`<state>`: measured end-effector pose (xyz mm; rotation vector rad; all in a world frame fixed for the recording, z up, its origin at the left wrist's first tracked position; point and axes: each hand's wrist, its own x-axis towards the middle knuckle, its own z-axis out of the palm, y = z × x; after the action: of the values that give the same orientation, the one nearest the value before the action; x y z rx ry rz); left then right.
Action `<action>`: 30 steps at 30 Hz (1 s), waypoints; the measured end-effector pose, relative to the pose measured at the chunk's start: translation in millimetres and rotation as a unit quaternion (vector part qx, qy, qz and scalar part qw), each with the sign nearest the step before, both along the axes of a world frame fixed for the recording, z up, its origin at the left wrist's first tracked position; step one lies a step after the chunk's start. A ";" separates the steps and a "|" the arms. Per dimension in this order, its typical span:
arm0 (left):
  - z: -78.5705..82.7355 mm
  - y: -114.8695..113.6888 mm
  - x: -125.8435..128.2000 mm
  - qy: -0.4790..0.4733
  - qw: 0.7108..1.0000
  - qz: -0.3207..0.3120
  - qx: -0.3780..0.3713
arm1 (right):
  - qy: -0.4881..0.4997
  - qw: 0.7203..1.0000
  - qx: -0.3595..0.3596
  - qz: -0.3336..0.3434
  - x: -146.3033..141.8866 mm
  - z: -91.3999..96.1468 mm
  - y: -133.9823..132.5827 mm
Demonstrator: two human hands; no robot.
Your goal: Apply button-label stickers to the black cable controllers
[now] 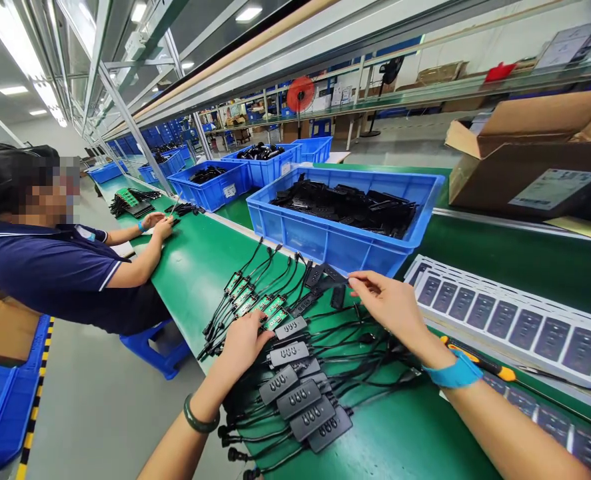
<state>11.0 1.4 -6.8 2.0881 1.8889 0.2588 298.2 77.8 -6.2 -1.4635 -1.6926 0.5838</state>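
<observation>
My left hand (245,340) rests on the green bench with its fingers curled at the end of a row of small green circuit boards (255,300) with black cables. Just below it lies a row of dark grey cased units (298,393), each with three buttons. My right hand (388,303), with a blue wristband, pinches a flat black plastic cover (331,275) in its fingertips above the boards. Black cables (365,353) lie tangled under my right forearm.
A blue bin of black plastic covers (345,237) stands behind the boards, with more blue bins (210,190) further back. White sheets of dark labels (515,320) and an orange-handled tool (480,363) lie at right. An open cardboard box (535,160) sits far right. A seated person (65,260) works at left.
</observation>
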 end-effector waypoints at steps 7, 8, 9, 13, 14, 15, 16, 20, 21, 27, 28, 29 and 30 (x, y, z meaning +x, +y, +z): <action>-2.6 -3.1 8.7 -0.036 0.999 0.030 0.021 | 0.307 0.940 -0.073 0.128 -31.3 12.3 -41.8; -1.9 -3.1 8.8 -0.051 0.998 0.034 0.029 | 0.328 0.930 -0.085 0.140 -33.6 13.5 -45.9; -0.7 -2.9 8.0 -0.070 0.996 0.038 0.037 | 0.340 0.924 -0.096 0.150 -35.1 14.7 -49.5; 9.9 -1.6 -2.5 -0.189 0.979 0.050 0.061 | 0.338 0.919 -0.117 0.165 -37.0 22.1 -61.4; 13.7 -2.1 -5.3 -0.224 0.971 0.051 0.058 | 0.337 0.919 -0.116 0.166 -37.5 24.9 -63.9; 17.8 -3.5 -7.2 -0.253 0.965 0.051 0.053 | 0.340 0.919 -0.113 0.166 -38.2 28.0 -66.4; 22.1 -5.9 -8.1 -0.289 0.955 0.049 0.042 | 0.347 0.917 -0.111 0.165 -39.2 31.3 -68.8; 40.3 -23.2 1.5 -0.538 0.838 0.050 -0.071 | 0.413 0.885 -0.141 0.160 -45.2 42.2 -78.7; 44.3 -28.1 6.4 -0.594 0.796 0.055 -0.103 | 0.438 0.870 -0.160 0.157 -46.9 43.7 -81.0; 53.4 -46.4 34.8 -0.643 0.748 0.053 -0.156 | 0.556 0.771 -0.271 0.154 -58.1 44.5 -89.6; 52.4 -47.6 37.7 -0.639 0.752 0.050 -0.154 | 0.551 0.775 -0.267 0.156 -59.6 44.4 -90.5; 51.0 -48.6 40.0 -0.634 0.757 0.047 -0.152 | 0.536 0.789 -0.256 0.159 -60.9 44.4 -91.2; 49.4 -49.4 41.7 -0.629 0.762 0.044 -0.149 | 0.511 0.809 -0.240 0.166 -61.9 44.5 -92.0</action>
<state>52.7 -48.0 42.6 1.0187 1.0254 0.9953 236.4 -14.2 38.2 -0.8157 -0.9147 1.7243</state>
